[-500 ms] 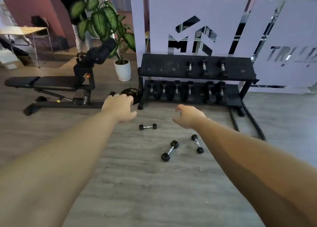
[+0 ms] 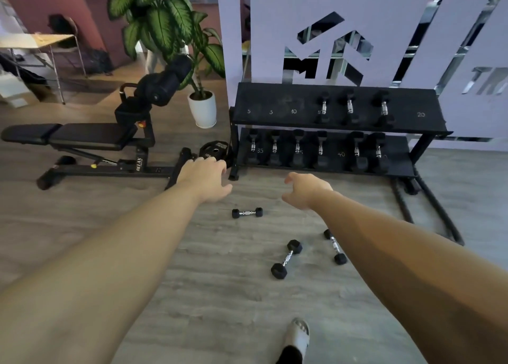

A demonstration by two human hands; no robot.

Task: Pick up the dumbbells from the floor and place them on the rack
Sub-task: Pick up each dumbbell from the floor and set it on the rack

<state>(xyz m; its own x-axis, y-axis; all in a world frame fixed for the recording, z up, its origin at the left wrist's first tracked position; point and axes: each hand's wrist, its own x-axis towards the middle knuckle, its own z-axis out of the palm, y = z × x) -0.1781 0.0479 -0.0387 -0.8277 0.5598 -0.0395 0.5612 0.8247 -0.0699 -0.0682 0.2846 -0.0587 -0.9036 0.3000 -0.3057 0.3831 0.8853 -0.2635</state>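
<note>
Head view, from above: 3 small dumbbells on the floor, none lifted yet. Farthest one [image 2: 247, 213] crosswise, between and just below both hands. Middle one [image 2: 286, 259] angled, nearer the feet. Right one [image 2: 335, 246] partly tucked behind the right forearm.

Left hand [image 2: 204, 179] out in front, fingers loosely spread, holding nothing. Right hand [image 2: 306, 190] likewise slack and half-curled, gripping nothing. Both clear of the weights, hovering well above floor level by the look of it.

Compared with half a second back: hands slightly farther forward, rack [image 2: 338, 108] and bench [image 2: 68, 136] closer in the frame, a slippered foot [image 2: 299, 334] newly in sight at the bottom edge. Dumbbells unmoved on the floor. Reads as a step forward plus the start of a reach, so approach phase only, no pick begun.

Rack straight ahead, 2 tiers. Top tier with 3 dumbbells right of centre and a bare stretch at the left chalked 5, 5, 10; probably the home for these light ones, though the weights of the floor pieces cannot be read. Lower tier holding 6 larger ones.

Next need, likely: a deep bend to get fingers round a chrome handle, farthest dumbbell the nearest candidate for either hand. Hex heads, so little risk of rolling; plate [image 2: 213, 152] and bench foot close on the left, worth avoiding.
</note>
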